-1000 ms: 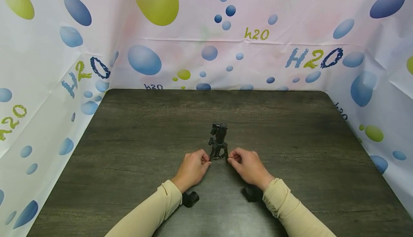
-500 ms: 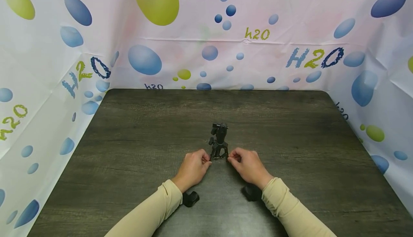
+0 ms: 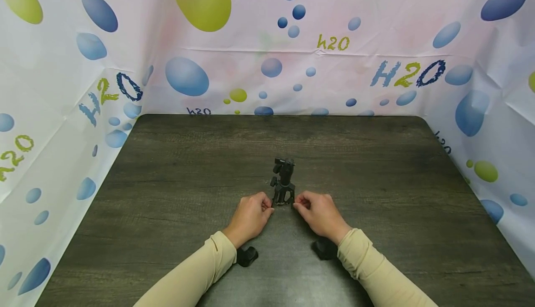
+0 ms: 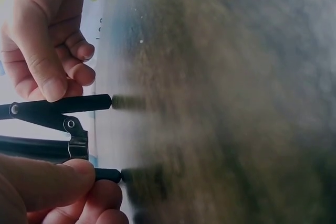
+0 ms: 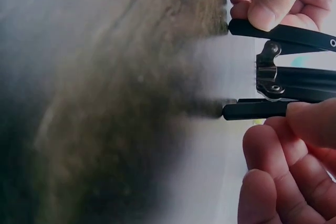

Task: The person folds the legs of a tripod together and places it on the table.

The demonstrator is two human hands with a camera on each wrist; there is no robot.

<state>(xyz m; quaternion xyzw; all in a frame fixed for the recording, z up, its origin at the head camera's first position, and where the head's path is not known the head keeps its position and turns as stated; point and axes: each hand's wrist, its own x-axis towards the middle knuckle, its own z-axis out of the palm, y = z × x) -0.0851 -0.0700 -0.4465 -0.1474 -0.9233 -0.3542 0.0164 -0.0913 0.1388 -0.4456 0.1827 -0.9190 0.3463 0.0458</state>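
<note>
A small black tripod (image 3: 286, 172) stands upright on the dark table with its legs only slightly spread. My left hand (image 3: 248, 216) pinches the lower end of its left leg between thumb and fingers. On the opposite side, my right hand (image 3: 323, 214) holds the right leg (image 5: 257, 110) near its foot. The left wrist view shows the left leg's tip (image 4: 107, 174) poking out past my left fingers. A metal-jointed brace (image 5: 269, 71) links the legs to the centre column. The tripod's feet point down at the tabletop, which looks blurred in both wrist views.
The dark wood-grain table (image 3: 188, 158) spreads out around both hands. A white sheet (image 3: 251, 14) with coloured dots and lettering hangs behind it and along both sides. Dark wrist-worn pieces (image 3: 247, 257) show below each wrist.
My right hand has shifted very slightly left, towards the left hand, along with the right leg. The left hand keeps its hold, and the tripod stays where it stood.
</note>
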